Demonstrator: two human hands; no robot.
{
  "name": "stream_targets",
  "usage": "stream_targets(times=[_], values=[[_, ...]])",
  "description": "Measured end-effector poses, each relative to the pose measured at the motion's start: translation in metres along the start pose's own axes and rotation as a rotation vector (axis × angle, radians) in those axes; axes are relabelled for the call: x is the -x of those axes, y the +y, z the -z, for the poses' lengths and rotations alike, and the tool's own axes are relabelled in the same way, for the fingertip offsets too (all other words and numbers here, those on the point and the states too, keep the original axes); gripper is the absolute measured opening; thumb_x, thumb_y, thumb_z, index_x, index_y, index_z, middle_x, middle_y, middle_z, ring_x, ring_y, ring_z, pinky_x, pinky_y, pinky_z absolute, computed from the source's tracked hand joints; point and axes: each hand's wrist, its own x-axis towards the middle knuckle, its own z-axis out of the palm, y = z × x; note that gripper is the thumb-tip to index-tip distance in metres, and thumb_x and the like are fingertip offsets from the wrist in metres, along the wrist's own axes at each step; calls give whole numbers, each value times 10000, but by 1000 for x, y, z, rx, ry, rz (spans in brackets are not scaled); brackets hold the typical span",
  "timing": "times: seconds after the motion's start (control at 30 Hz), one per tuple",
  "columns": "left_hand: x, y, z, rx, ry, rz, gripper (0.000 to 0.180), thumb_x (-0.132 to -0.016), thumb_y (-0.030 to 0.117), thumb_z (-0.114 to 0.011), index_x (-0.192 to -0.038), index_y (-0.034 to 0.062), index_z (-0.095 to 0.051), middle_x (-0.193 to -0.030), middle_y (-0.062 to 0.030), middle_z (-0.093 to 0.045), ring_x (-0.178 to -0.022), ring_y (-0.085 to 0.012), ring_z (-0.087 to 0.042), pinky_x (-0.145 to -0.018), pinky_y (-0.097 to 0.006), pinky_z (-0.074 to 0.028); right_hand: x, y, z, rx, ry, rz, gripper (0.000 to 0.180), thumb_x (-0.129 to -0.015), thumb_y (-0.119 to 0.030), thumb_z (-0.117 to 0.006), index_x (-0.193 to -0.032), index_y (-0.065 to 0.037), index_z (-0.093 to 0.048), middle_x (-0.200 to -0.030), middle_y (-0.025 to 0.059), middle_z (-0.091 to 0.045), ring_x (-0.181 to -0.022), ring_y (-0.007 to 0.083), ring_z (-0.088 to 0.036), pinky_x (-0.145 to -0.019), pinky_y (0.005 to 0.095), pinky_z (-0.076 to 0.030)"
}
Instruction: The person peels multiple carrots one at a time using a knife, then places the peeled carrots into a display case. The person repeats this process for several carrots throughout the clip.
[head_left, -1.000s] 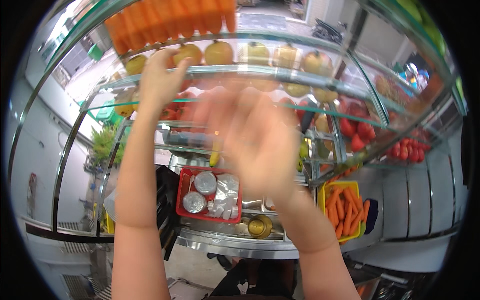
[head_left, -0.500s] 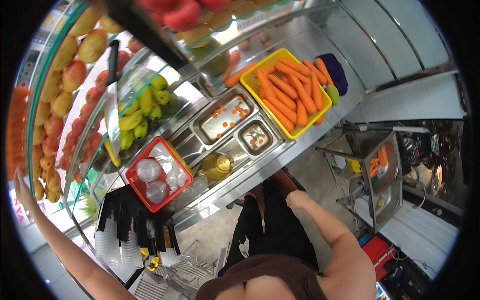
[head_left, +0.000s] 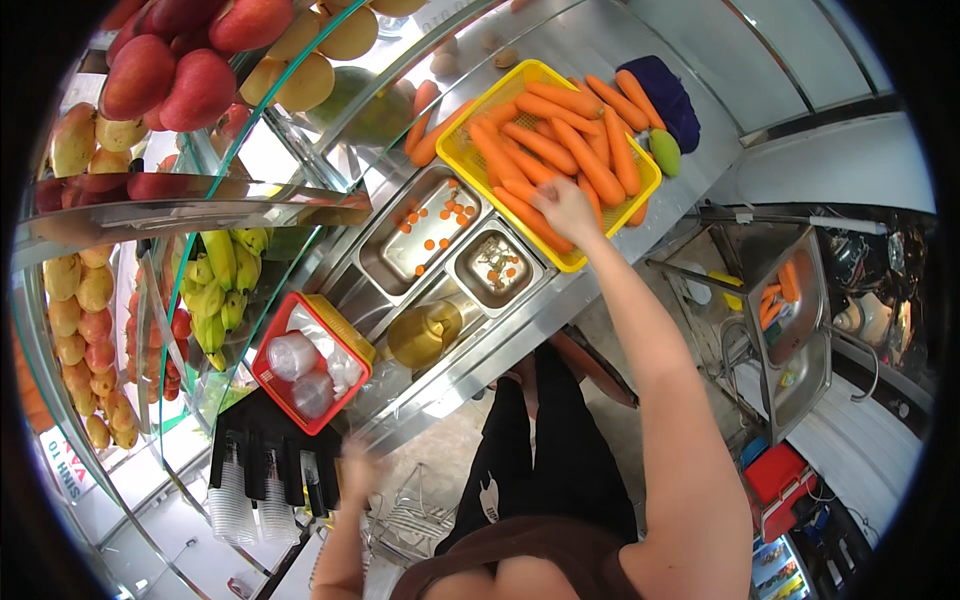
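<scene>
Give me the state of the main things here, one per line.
Right hand: curled, at the carrots; grip unclear
Left hand: motion-blurred, pose unclear
Yellow basket: full of whole carrots
Large steel tray: mostly bare, some orange slices
Small steel tray: orange slices, other bits
Red basket: holding clear plastic containers
Bananas: yellow-green, bunched
Purple cloth: crumpled

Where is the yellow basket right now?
In the head view, the yellow basket is upper right of centre, beside the metal trays, with the right hand at its carrots.
</scene>
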Motion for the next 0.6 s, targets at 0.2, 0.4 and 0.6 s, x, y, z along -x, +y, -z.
stream_targets(times=[0.2, 0.4, 0.6], values=[[84, 85, -217, 435, -687, 158, 638, -791, 403, -653, -1245, 6, -449, -1178, -169, -539, -1100, -259, -511, -957, -346, -378, -91, -37, -77, 235, 254, 24, 688, -677, -378, -721, -1206, -15, -473, -1035, 171, -614, -971, 306, -592, -847, 389, -467], [24, 99, -146, 1032, -454, 479, 379, -881, 277, -555, -1168, 33, -518, -1018, -100, -618, -943, -202, -581, -819, -297, -446, -105, -30, -59, 211, 111, -124, 450, -724, -318, -665, -1042, -11, -579, -985, 201, -628, -921, 333, -612, -791, 397, -493], [16, 97, -143, 1156, -363, 717, 333, -885, 261, -551, -1127, 35, -520, -1008, -54, -626, -910, -146, -582, -750, -281, -445, -62, 0, 12, -1120, 100, -172, 355, -870, -207, -589, -1158, -26, -487, -1147, 138, -550, -1007, 216, -566, -779, 388, -497]])
